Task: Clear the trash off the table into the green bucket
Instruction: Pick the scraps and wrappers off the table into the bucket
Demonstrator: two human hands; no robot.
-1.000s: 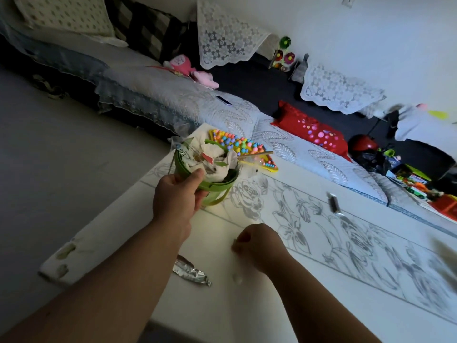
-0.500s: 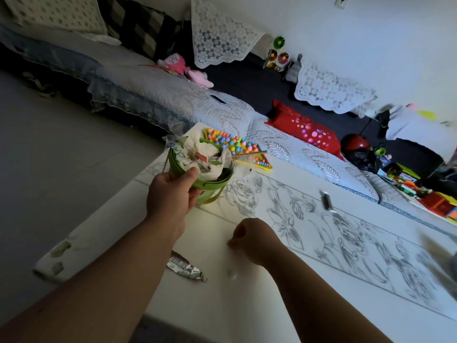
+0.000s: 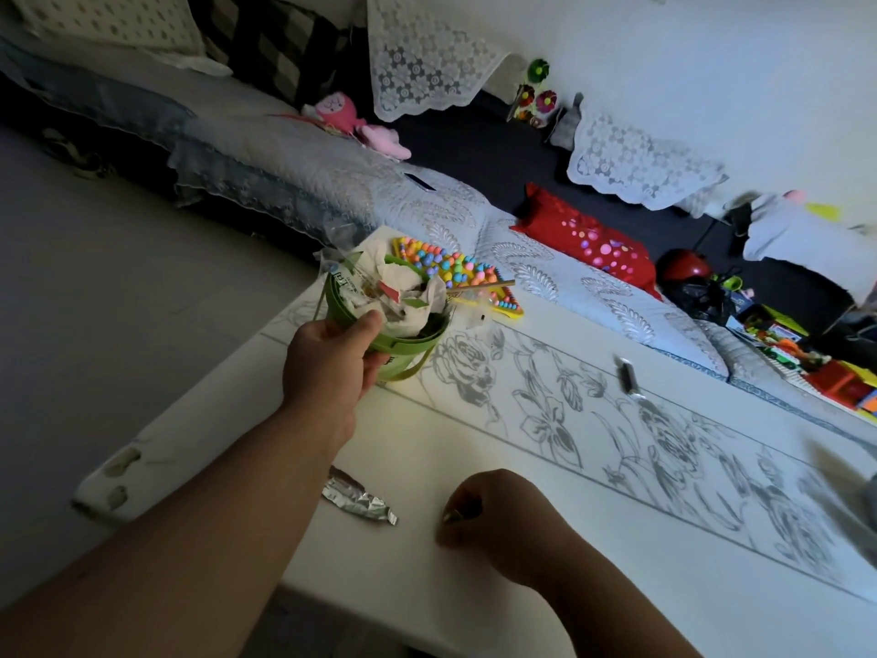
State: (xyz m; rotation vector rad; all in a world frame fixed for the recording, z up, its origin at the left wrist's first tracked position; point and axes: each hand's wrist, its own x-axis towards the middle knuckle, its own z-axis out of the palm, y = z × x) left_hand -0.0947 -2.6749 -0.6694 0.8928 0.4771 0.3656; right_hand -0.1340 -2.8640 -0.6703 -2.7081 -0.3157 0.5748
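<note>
- L hand (image 3: 327, 368) gripped green bucket (image 3: 403, 341) by its rim, thumb on top, at table's (image 3: 522, 586) far-left corner; bucket stuffed w/ crumpled paper (image 3: 403, 287).
- R hand (image 3: 493, 520) sat curled in a fist near front edge; can't tell if it pinched anything.
- Just left of it, not touching, lay foil wrapper (image 3: 358, 498).

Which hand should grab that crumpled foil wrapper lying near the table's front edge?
Right. The right hand rests near the foil wrapper on the table; the left hand is busy gripping the green bucket by its rim. Whether the right fist holds anything is hidden.
</note>
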